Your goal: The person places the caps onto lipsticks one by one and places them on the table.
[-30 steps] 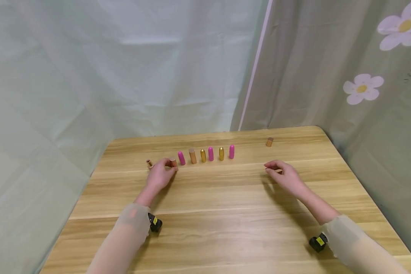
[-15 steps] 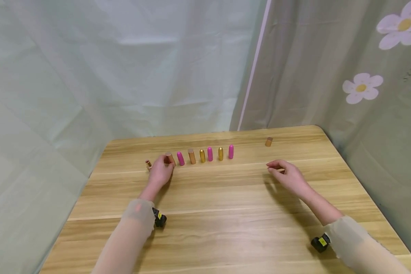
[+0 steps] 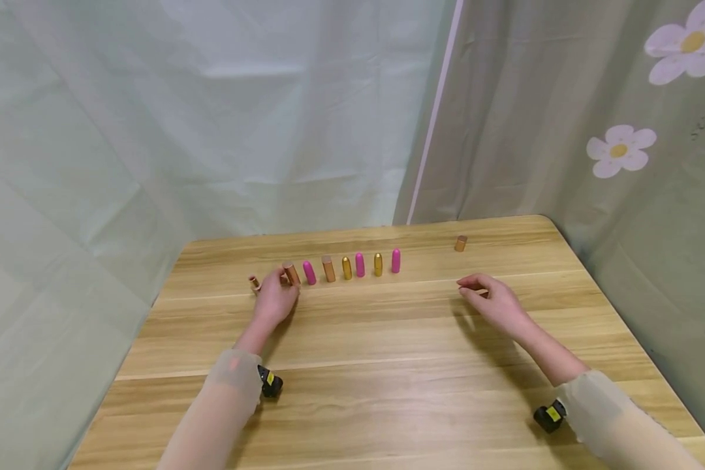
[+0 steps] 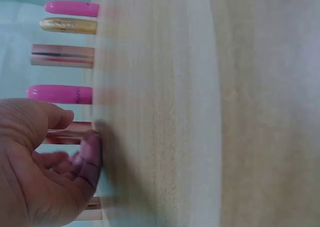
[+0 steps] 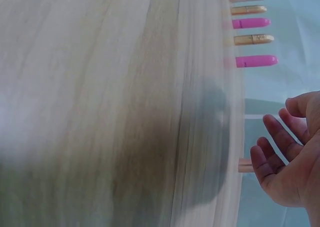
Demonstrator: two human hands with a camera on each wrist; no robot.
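In the head view, my left hand (image 3: 275,301) is at the left end of a row of small upright tubes. Its curled thumb and fingers hold a copper-coloured lipstick tube (image 3: 292,273), which leans a little. The left wrist view shows this tube (image 4: 62,133) between thumb and fingers, its base partly hidden by a fingertip. Just right of it stands a pink bullet-shaped lipstick (image 3: 309,273). A short copper piece (image 3: 254,281) sits left of the hand, partly hidden. My right hand (image 3: 493,302) hovers above the table, fingers loosely bent, holding nothing.
Rightward the row continues with another copper tube (image 3: 328,269), a gold lipstick (image 3: 346,267), a pink lipstick (image 3: 360,265), a second gold one (image 3: 378,264) and a pink one (image 3: 396,261). A short copper cap (image 3: 461,243) stands near the wooden table's (image 3: 376,365) back edge. Curtains hang behind.
The copper tube at my left hand has shifted slightly left, away from the pink lipstick, and shows more of its top. My right hand has barely moved.
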